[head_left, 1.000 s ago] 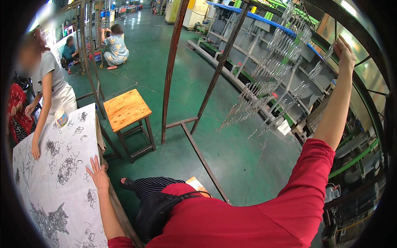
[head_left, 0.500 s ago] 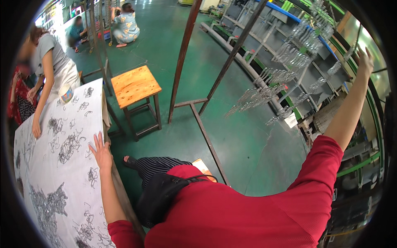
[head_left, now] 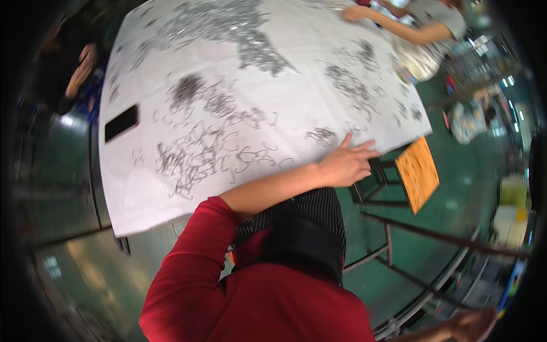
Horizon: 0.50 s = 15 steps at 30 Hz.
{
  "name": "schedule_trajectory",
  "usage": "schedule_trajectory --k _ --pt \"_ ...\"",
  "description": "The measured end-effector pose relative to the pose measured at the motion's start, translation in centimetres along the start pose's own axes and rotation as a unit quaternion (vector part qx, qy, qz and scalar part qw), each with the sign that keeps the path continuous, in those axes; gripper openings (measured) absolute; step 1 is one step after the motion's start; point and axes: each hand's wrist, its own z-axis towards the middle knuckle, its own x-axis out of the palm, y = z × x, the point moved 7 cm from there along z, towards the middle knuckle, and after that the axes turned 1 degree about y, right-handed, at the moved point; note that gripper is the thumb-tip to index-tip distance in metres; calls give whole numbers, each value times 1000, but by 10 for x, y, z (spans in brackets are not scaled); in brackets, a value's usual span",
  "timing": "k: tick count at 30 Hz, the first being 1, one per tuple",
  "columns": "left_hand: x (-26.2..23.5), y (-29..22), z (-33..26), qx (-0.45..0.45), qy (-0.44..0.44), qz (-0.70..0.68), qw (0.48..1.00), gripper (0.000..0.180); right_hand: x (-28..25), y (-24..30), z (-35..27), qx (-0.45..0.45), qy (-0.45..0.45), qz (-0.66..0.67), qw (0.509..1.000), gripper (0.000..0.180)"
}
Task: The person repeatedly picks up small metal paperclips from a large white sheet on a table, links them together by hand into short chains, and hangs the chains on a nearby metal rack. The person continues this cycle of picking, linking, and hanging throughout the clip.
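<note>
My left hand (head_left: 347, 163) rests on the near right edge of a table covered in white cloth (head_left: 296, 108), fingers spread and holding nothing. Just beyond its fingertips lies a small cluster of dark, curved, wire-like pieces (head_left: 322, 135). More of these thin curved pieces (head_left: 199, 154) are scattered across the near left part of the cloth. A large heap of shiny metal pieces (head_left: 228, 25) spreads over the far side. Low at the right rim is my right hand (head_left: 477, 324), away from the table; it is smeared by motion, so its fingers do not read clearly.
A black phone (head_left: 122, 123) lies at the table's left edge. One person's hand (head_left: 356, 12) reaches onto the far right; another person's hands (head_left: 82, 65) are at the left. A wooden stool (head_left: 417, 174) and dark metal bars (head_left: 439, 235) stand to the right.
My view has swung left, bringing the whole table to the front. The right arm, raised beside hanging metal racks before, now shows low at the right rim. My left hand stays at the table edge.
</note>
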Motion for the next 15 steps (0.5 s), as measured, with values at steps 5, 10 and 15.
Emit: schedule_trajectory --k 5,10,15 --pt "-74 -2 -115 -125 -229 -79 962 23 208 188 -43 100 261 404 871 26" --pt "-123 -14 -276 -335 -471 10 816 23 251 474 -45 -90 385 672 627 7" --pt "-133 -32 -340 -418 -488 283 712 25 273 590 -58 -115 482 640 587 6"
